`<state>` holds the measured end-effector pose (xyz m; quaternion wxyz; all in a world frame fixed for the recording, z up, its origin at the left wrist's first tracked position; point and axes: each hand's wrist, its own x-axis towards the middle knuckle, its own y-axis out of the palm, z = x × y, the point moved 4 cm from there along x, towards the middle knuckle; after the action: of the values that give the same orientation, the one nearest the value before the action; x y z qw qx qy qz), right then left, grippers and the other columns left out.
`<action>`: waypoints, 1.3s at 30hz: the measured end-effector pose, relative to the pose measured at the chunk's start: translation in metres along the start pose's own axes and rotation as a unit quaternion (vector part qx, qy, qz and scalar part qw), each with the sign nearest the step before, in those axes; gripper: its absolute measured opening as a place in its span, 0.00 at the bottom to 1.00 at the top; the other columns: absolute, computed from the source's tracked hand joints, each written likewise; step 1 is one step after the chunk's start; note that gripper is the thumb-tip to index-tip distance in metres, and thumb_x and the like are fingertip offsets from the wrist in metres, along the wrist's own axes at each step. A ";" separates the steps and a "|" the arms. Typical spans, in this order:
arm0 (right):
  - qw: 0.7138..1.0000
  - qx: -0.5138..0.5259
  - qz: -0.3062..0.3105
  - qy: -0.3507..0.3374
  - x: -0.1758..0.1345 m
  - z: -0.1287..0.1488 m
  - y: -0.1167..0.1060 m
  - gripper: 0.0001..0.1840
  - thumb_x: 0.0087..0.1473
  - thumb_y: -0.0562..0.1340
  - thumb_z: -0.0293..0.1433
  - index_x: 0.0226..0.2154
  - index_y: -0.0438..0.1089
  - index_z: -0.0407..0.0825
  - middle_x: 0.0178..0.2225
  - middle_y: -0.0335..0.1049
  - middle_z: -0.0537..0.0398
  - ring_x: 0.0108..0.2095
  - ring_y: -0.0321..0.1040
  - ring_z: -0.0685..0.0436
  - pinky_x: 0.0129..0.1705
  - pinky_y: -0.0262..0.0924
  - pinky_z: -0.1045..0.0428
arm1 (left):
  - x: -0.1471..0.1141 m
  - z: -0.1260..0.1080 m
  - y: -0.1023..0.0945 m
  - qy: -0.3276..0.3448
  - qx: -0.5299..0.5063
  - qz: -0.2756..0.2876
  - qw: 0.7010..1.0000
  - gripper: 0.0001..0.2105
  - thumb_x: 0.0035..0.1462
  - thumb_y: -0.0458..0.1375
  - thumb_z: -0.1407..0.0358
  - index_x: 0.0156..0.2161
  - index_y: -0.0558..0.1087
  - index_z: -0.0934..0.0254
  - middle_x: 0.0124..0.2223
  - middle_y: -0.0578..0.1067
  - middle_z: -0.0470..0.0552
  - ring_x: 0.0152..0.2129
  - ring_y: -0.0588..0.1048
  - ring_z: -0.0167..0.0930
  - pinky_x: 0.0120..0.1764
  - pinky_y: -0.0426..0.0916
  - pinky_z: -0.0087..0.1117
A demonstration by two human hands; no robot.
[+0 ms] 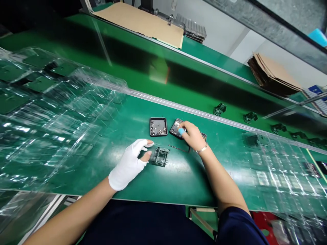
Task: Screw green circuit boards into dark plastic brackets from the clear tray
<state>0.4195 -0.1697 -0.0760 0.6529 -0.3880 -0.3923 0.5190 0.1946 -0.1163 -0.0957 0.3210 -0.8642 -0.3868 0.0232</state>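
Our left hand, gloved, loosely parted just beside 1 dark, openwork assembly on the bench. Our right hand curls over a tray; any pinch, we can't tell.

The smooth green desk is gleaming softly. Clear, glossy moulded-plastic trays are glinting; small silvery metal parts are shining in square, black-rimmed plastic trays. The white cloth glove and flat brown cardboard sheet are looking matt.
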 end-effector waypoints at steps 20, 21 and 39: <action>0.961 0.267 0.003 -0.074 -0.071 0.059 0.007 0.04 0.57 0.57 0.27 0.32 0.66 0.50 0.30 0.69 0.56 0.31 0.65 0.49 0.37 0.60 0.52 | -0.005 -0.017 0.021 0.111 0.065 0.076 0.989 0.30 0.52 0.59 0.51 0.54 0.62 0.67 0.55 0.68 0.65 0.52 0.68 0.45 0.51 0.66 0.46; 0.967 0.245 -0.018 -0.061 -0.070 0.055 0.007 0.05 0.57 0.56 0.26 0.32 0.65 0.50 0.30 0.69 0.56 0.32 0.65 0.48 0.38 0.60 0.51 | -0.004 -0.012 0.026 0.084 0.058 0.102 0.990 0.33 0.50 0.61 0.53 0.57 0.59 0.67 0.58 0.66 0.65 0.55 0.66 0.46 0.53 0.65 0.47; 0.986 0.138 0.001 -0.096 -0.069 0.052 0.031 0.09 0.52 0.55 0.22 0.34 0.66 0.49 0.34 0.68 0.51 0.37 0.63 0.43 0.41 0.57 0.48 | -0.009 -0.026 0.032 0.185 0.134 0.042 0.973 0.21 0.51 0.54 0.69 0.52 0.62 0.68 0.45 0.71 0.60 0.43 0.72 0.42 0.45 0.71 0.44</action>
<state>0.3494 -0.2276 -0.0909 0.6592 -0.2430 -0.3771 0.6035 0.2165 -0.1526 -0.0950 0.4983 -0.8183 -0.2773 -0.0722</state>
